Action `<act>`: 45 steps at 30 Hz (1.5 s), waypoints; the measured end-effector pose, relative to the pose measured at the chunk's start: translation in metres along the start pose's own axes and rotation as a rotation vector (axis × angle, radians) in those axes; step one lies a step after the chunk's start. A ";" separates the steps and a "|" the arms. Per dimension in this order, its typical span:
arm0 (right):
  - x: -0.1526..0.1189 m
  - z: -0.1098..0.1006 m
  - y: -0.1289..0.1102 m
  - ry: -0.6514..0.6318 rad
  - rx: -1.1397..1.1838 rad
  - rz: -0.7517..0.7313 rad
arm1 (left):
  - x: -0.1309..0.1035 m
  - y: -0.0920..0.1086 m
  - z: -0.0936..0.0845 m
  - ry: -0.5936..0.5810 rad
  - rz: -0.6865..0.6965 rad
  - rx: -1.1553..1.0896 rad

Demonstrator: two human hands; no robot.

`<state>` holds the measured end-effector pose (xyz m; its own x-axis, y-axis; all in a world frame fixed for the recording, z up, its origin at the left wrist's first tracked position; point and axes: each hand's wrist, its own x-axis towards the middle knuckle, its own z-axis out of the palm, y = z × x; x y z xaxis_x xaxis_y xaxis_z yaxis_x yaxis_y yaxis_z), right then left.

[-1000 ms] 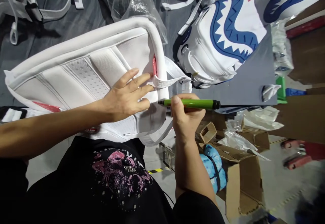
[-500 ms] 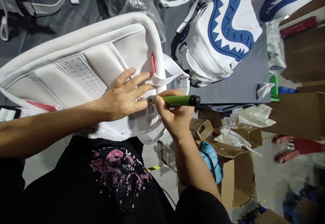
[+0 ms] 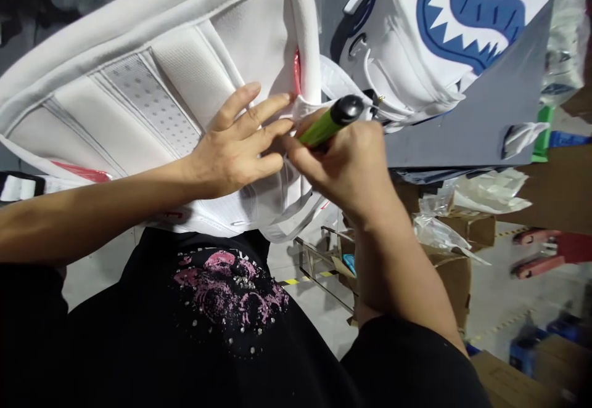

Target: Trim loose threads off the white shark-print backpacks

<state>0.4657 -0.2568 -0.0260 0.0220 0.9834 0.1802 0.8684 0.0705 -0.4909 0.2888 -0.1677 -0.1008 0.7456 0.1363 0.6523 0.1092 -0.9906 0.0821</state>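
- Change: the bright-green marker with a black butt [image 3: 319, 129] is steeper than half a second ago, butt tipped up towards the person's head; it was lying almost flat across the work.
- Upshot: its writing end is now down among the fingertips and out of sight. Can't tell if it touches fabric, and no fresh ink is visible from here.
- Right hand [image 3: 363, 164]: narrow grip, closed round the marker, knuckles up, close against the left fingertips.
- Left hand [image 3: 231, 155]: fingers spread, palm down on the padding, gripping nothing I can see.
- White padded backpack with mesh back panels [image 3: 180, 66]: back side up at the near edge of the grey table [image 3: 481, 124], its near side sticking out past that edge over the person's lap. Both hands are at its right end.
- In the way: the right hand and marker butt block the view. A white webbing loop [image 3: 340, 78] and a red glossy tab [image 3: 297, 72] sit just beside the fingers.
- Around: white backpack with blue shark-mouth print [image 3: 398, 57] lies just to the right, back from the near edge. Crumpled white plastic scrap [image 3: 527, 137] at the table's near right corner.
- Beyond the edge, lower down: clear plastic bags [image 3: 490, 195] and a brown cardboard box [image 3: 451, 278].
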 end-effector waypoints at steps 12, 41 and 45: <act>-0.012 0.001 0.003 0.091 0.056 0.079 | 0.003 0.000 -0.002 -0.073 -0.079 -0.102; -0.048 0.034 0.008 0.370 0.446 0.253 | 0.007 0.004 -0.019 -0.261 -0.122 -0.045; -0.058 0.028 0.010 0.473 0.402 0.237 | 0.023 -0.003 -0.043 -0.209 0.064 0.152</act>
<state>0.4592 -0.3083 -0.0646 0.4842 0.8068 0.3385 0.5633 0.0085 -0.8262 0.2771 -0.1621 -0.0534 0.8721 0.0881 0.4814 0.1432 -0.9865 -0.0790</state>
